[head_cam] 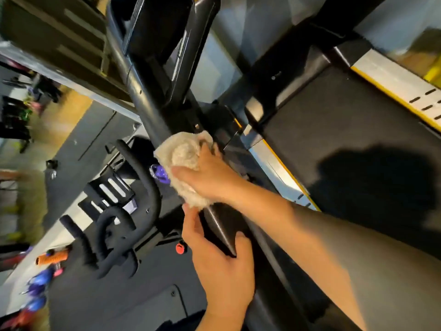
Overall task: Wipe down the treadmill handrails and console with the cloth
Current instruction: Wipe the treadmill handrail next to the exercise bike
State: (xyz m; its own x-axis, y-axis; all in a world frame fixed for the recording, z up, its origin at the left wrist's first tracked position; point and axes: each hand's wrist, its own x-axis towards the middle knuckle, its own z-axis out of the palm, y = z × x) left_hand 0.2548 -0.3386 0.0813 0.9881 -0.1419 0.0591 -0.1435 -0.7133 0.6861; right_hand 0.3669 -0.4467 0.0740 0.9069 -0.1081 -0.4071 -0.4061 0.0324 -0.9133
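- Closest to the lens, the right forearm runs in from the lower right corner, and its upper part is cut off by the frame edge.
- Left hand (219, 266) comes up from the bottom edge with its wrist out of view. Its fingers and thumb are curled round the lower stretch of the dark handrail (145, 101), gripping it.
- Right hand (210, 182) sits just above the left on the same handrail, clasping the beige cloth (181, 154) against the tube. The fingertips are buried in the folds or hidden behind the rail, so only the knuckles and thumb side show.
- Bunched up, the cloth wraps the handrail about halfway along its visible run. Part of it lies tucked under the palm.
- Console (157, 27) is a black panel at the top, cropped by the upper edge and too blurred to show any buttons or screen.
- Treadmill belt (334, 139) fills the right side, with a dark shadow (372, 182) lying on it. A silver side rail (391, 77) with a yellow edge borders it.
- To the left stand black padded handlebars (143, 187) of another machine, with a red knob (180, 248) just beside the left hand.
- A purple object (158, 173) peeks out beside the cloth, mostly hidden, and I cannot tell what it is.
- An orange roller (51, 256) and blue shapes at the lower left are smeared by blur.
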